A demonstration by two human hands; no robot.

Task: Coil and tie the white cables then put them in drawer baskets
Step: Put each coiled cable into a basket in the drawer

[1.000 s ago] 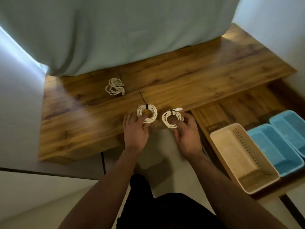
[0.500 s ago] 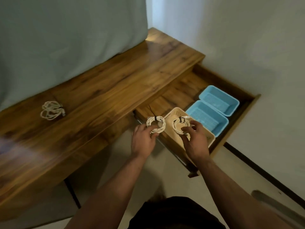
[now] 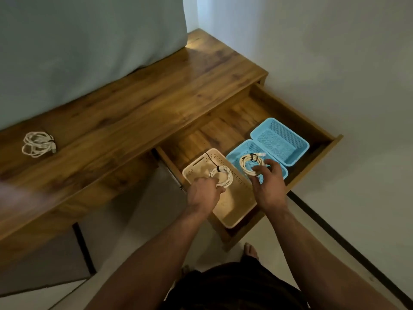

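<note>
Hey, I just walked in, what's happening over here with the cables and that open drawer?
A person is putting coiled white cables into baskets in the open drawer of a wooden desk. The left hand holds one tied coil over the beige basket. The right hand holds a second tied coil over the nearer blue basket. Neither coil has been let go. A third cable bundle lies on the desk top, off to the left.

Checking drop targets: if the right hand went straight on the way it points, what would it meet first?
Likely the near blue basket, under the tied coil the right hand holds; depth is unclear.
</note>
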